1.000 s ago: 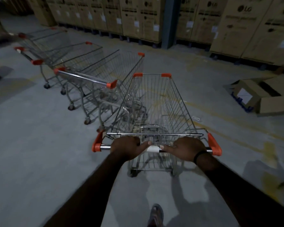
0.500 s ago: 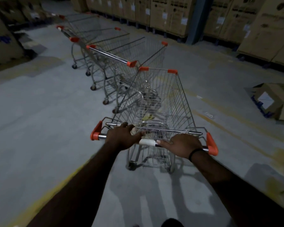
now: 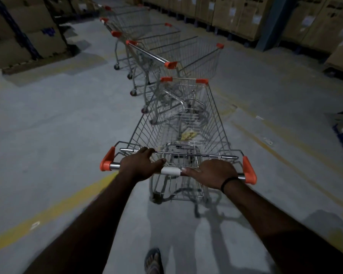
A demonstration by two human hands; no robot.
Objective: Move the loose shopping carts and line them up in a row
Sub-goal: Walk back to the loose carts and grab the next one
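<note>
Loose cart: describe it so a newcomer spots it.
A row of carts runs up the concrete floor toward cardboard boxes. The loose cart is nearest, behind that row. Only its handle has a white sleeve, flanked by left hand and right hand.

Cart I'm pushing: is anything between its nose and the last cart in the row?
Nothing visible. The cart, held by left hand and right hand, sits close behind the last cart. A yellow scrap shows through its basket; inside or on the floor, cannot tell.
</note>
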